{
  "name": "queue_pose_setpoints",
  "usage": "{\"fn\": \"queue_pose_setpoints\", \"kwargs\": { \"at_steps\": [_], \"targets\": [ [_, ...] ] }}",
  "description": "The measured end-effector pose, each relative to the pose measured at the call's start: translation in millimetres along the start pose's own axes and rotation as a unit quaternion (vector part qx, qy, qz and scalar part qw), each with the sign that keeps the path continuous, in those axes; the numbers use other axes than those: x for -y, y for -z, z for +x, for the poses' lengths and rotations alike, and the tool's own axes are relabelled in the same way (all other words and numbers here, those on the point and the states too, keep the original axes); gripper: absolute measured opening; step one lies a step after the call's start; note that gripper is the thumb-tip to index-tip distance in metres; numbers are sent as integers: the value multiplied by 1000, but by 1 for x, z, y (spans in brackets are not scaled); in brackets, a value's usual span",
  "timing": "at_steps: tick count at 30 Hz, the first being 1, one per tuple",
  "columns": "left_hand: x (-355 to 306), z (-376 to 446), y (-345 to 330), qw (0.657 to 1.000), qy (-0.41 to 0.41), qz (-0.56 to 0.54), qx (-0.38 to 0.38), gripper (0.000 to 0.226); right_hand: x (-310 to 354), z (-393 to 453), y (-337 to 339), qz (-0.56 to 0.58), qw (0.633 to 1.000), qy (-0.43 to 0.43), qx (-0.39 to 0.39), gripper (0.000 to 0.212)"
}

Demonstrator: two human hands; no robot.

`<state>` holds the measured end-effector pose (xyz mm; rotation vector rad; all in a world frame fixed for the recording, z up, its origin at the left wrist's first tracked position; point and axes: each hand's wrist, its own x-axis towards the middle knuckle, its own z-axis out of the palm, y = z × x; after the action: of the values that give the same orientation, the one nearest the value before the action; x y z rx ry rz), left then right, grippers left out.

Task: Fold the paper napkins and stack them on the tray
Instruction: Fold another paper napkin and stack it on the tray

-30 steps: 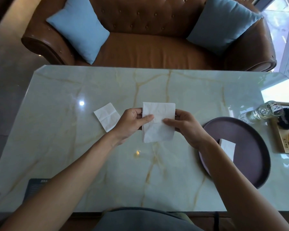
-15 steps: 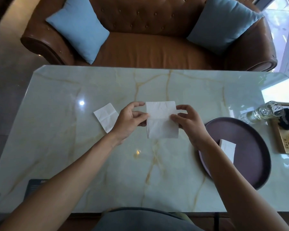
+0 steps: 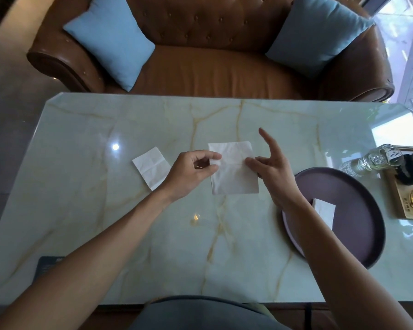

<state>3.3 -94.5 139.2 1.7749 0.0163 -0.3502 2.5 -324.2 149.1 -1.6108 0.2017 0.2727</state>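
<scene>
A white paper napkin [image 3: 234, 177] lies flat on the marble table [image 3: 105, 210], about mid-table. My left hand [image 3: 191, 172] pinches its left edge between thumb and fingers. My right hand [image 3: 274, 172] rests fingertips on the napkin's right edge, index finger raised and fingers spread. A second creased napkin [image 3: 150, 167] lies to the left, partly under my left wrist. A round dark tray [image 3: 358, 210] sits at the right with one folded napkin [image 3: 326, 210] on it, partly hidden by my right forearm.
A glass bottle [image 3: 372, 160] lies on its side beyond the tray, beside a wooden tray [image 3: 401, 206] holding dark items at the right edge. A brown leather sofa [image 3: 212, 67] with two blue cushions stands behind the table. A dark card [image 3: 45, 265] lies near left.
The napkin has gone from held up between both hands to lying flat on the table. My right index finger has lifted and the hand has spread.
</scene>
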Motion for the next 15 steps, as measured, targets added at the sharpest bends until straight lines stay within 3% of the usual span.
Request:
{"fn": "queue_pose_setpoints", "kwargs": {
  "at_steps": [4,6,9,15],
  "targets": [
    [-2,1,1,999,10,-42,12,24,3,0,1,10,1000,-7,7,26],
    [-3,2,2,997,23,-71,25,31,3,0,2,13,1000,-23,15,19],
    [-4,3,2,996,25,-82,27,38,4,0,5,25,998,-42,47,19],
    [-5,6,4,997,10,-75,0,30,4,-1,6,29,994,-36,98,38]
  ]
}}
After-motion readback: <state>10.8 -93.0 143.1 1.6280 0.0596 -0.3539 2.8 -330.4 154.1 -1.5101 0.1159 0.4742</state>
